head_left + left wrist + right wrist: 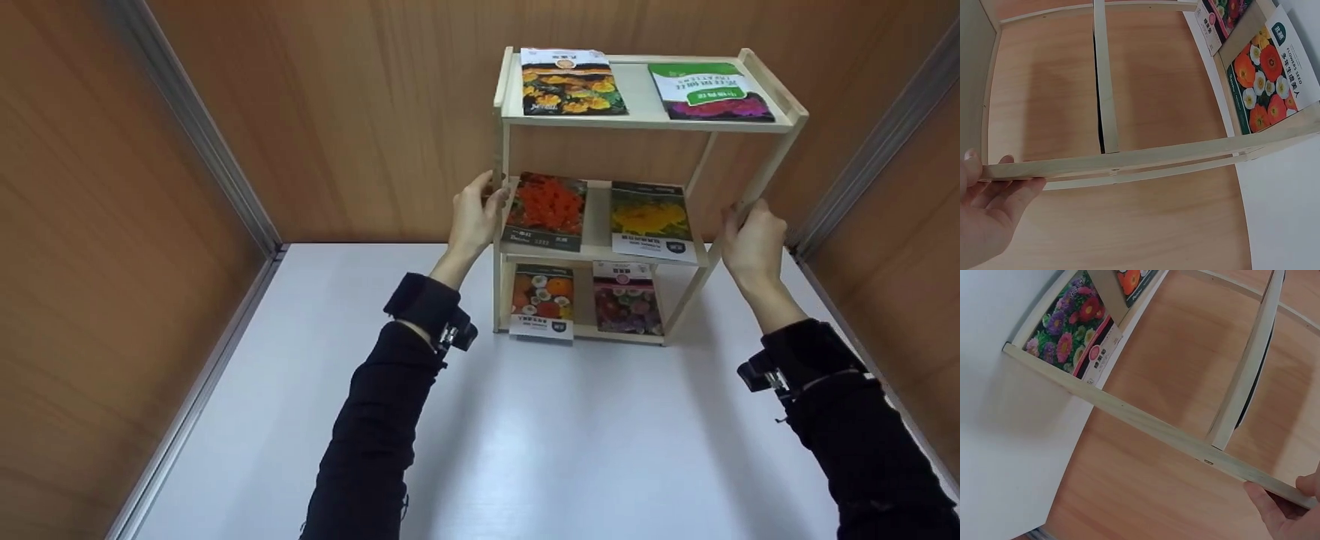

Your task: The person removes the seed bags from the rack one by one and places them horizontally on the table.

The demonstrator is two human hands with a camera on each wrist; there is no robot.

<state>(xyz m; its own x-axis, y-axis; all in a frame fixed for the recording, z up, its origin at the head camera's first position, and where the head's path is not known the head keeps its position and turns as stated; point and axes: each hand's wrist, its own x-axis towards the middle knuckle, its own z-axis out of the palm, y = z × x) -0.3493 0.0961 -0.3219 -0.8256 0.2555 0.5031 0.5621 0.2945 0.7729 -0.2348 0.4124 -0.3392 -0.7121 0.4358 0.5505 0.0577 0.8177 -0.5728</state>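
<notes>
A three-tier pale wooden shelf (645, 123) stands toward the back of the white surface. My left hand (474, 221) grips its left upright at about the middle tier; in the left wrist view the thumb and fingers (1013, 197) lie on either side of the wood. My right hand (756, 244) holds the right upright at a similar height. Flower seed packets lie in pairs on each tier: yellow-orange (574, 82) and green-magenta (711, 91) on top, red (550, 210) and yellow (651, 219) in the middle, orange-white (542, 301) and pink-purple (628, 298) at the bottom.
Wood-grain panels (337, 112) close in the back and both sides. Metal strips (206, 127) run along their corners. The white tabletop (525, 450) stretches in front of the shelf. The orange-white packet's lower edge juts past the bottom tier.
</notes>
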